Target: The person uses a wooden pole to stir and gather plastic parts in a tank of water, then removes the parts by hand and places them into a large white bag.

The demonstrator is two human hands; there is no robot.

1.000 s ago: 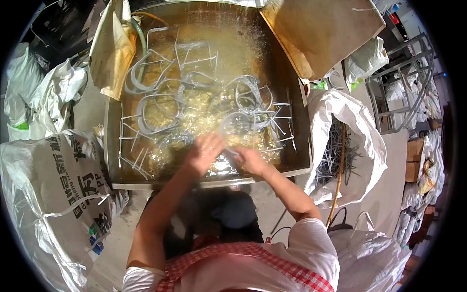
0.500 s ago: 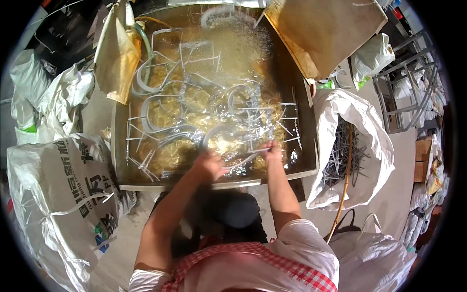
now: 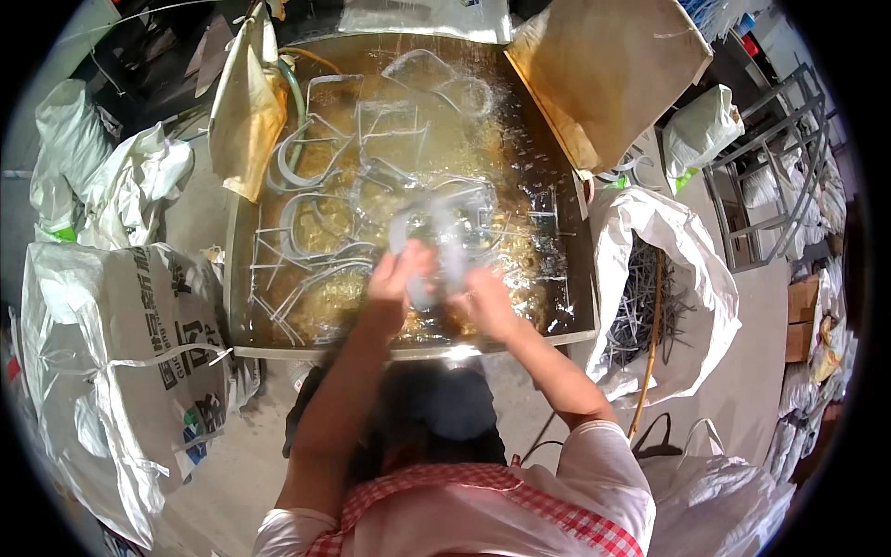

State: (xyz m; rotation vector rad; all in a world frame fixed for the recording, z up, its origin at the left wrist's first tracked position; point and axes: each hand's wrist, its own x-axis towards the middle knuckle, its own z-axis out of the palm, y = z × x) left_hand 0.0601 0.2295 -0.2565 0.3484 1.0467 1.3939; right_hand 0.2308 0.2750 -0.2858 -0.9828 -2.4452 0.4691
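Over a wide shallow tank [image 3: 243, 269] of yellowish liquid, my hands work close together near its front edge. My left hand [image 3: 401, 269] is closed on a curved grey strip [image 3: 399, 230] that rises above its fingers. Blurred by motion, a pale grey strip [image 3: 452, 243] stands upright by my right hand [image 3: 484, 299], whose fingers are curled around its lower end. Farther in, several grey C-shaped strips [image 3: 290, 227] and a rectangular frame piece [image 3: 390, 107] lie in the liquid. Thin straight strips [image 3: 276, 320] cross each other at the near left corner.
Brown boards [image 3: 603, 74] and a stained sheet [image 3: 243, 121] flank the tank's far corners. At right stands an open white sack [image 3: 710, 306] of thin grey strips with a bamboo stick [image 3: 657, 343]. A stuffed white bag [image 3: 111, 371] is at left; metal racks [image 3: 761, 176] stand far right.
My right hand has moved left, towards my left hand, which has shifted slightly up. The strip that lay low between them is now raised and blurred. The view has shifted slightly.
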